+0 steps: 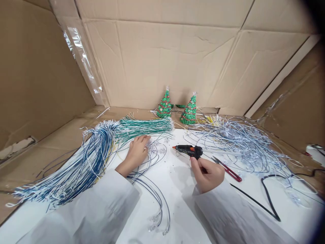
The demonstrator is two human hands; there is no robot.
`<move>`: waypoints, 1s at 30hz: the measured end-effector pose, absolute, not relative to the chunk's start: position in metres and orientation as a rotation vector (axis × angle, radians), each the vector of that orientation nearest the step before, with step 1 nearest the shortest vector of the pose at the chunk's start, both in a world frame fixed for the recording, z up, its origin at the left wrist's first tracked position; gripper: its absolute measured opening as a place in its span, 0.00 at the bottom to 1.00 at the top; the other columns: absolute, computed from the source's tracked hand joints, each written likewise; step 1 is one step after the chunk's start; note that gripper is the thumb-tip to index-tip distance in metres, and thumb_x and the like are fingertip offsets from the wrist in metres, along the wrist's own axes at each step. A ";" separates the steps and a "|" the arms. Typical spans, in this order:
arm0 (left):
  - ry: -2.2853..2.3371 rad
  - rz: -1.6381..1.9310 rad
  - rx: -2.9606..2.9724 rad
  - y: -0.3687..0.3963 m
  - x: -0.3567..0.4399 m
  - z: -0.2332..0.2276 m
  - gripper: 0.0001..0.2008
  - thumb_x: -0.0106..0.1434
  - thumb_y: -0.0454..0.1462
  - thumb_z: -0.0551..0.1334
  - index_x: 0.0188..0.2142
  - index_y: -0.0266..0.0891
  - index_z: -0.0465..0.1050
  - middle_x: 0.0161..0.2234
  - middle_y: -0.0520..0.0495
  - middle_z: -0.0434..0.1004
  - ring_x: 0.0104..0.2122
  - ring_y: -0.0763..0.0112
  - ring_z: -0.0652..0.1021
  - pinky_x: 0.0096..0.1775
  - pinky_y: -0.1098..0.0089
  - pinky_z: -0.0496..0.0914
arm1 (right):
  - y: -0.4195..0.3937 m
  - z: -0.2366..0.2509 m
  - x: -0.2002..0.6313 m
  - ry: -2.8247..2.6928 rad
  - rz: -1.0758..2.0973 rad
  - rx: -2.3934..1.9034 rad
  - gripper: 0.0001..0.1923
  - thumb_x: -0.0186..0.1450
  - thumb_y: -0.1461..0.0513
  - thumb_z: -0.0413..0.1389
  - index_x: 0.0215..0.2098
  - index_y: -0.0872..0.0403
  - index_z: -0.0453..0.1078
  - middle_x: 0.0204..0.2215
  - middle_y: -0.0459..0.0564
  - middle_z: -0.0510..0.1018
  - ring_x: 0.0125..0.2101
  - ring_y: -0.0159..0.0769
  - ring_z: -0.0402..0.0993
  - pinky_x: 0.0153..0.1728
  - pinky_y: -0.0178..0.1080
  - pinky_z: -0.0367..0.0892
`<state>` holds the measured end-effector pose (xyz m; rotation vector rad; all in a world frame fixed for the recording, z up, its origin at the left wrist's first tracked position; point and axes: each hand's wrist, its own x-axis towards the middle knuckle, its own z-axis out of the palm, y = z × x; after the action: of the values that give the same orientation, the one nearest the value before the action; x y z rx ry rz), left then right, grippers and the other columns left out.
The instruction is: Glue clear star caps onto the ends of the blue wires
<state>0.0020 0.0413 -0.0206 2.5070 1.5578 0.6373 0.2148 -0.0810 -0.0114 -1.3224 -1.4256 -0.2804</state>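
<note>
**Glue gun in hand beside loose LED leads: condition and hazards**

The right hand (207, 173) is curled around the grip of a black glue gun (189, 150), fingers closed on it, with the orange nozzle pointing away to that hand's left. The gun sits low over the white worktop (182, 203). Just right of this hand lie red-handled scissors (227, 169), apart from the fingers. A black power cord (266, 196) runs off behind the wrist toward the right.

The left hand (137, 152) rests palm down on the worktop, fingers loosely together, their tips touching a small cluster of clear LED bulbs (153, 146). Thin dark leads (154, 193) loop from that cluster back toward the sleeve. To the left of this hand fans a thick bundle of blue and white wires (83, 166); beyond its fingertips lies a bundle of green wires (144, 127).

Beyond the right hand spreads a tangle of clear wires (238, 142). Farthest out, two small green Christmas trees (165, 105) stand upright against the cardboard wall (162, 61).

Risks, as judged: the nozzle points at the left hand's fingertips, so a slip could burn them or drip glue on the leads. The cord could snag the tangle and drag it. The scissors lie close enough to be knocked by the wrist.
</note>
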 end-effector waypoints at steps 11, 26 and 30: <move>1.742 0.724 2.325 0.047 -0.011 -0.022 0.18 0.55 0.28 0.53 0.42 0.42 0.73 0.35 0.40 0.66 0.41 0.51 0.66 0.42 0.55 0.61 | -0.076 -0.018 0.238 -1.347 -0.253 -1.521 0.24 0.59 0.58 0.52 0.10 0.54 0.50 0.11 0.39 0.47 0.14 0.24 0.44 0.16 0.32 0.44; 1.051 1.293 1.616 0.018 0.012 -0.001 0.15 0.61 0.44 0.52 0.45 0.40 0.63 0.38 0.46 0.69 0.38 0.68 0.71 0.40 0.70 0.65 | -0.066 -0.025 0.255 -1.319 -0.116 -1.728 0.28 0.54 0.48 0.54 0.14 0.51 0.40 0.10 0.38 0.45 0.15 0.25 0.44 0.18 0.33 0.45; 0.907 1.212 1.471 0.012 0.017 0.001 0.14 0.62 0.46 0.52 0.41 0.40 0.61 0.38 0.45 0.73 0.35 0.69 0.72 0.37 0.70 0.66 | -0.061 -0.028 0.259 -1.266 0.016 -1.894 0.29 0.46 0.44 0.59 0.14 0.51 0.44 0.10 0.36 0.48 0.14 0.25 0.46 0.17 0.33 0.44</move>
<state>0.0175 0.0117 0.0015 1.4712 0.9069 1.2123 0.2585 -0.0608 -0.0280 -1.8945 -1.2661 0.0162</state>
